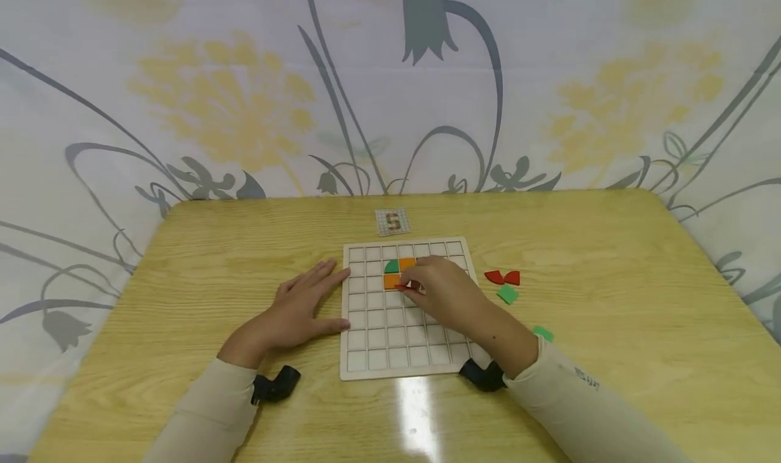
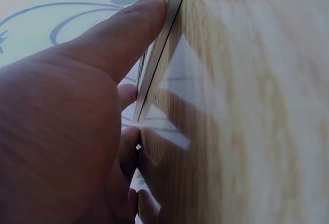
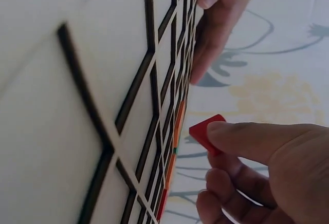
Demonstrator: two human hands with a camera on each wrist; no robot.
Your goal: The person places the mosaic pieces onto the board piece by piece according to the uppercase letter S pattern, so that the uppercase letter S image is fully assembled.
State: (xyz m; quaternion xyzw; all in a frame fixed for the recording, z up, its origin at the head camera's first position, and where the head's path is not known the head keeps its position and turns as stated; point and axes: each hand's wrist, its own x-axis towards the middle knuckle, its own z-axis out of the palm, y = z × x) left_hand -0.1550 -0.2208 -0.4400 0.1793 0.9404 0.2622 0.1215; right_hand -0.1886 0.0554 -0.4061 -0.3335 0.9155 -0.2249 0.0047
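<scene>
Red pc [image 3: 202, 133], just below ctr, head view: pinched in R hand [image 1: 448, 293] over board [image 1: 378, 375]. L hand [image 1: 297, 310]: fingers spread, at board's left edge. Advised: steady board, square pc w/ cell, lower flat.

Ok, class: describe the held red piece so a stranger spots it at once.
On the wooden table lies a pale grid board. Over it, the right hand pinches a small red piece. The two red pieces right of the board lie on the table; this one alone is held.
</scene>
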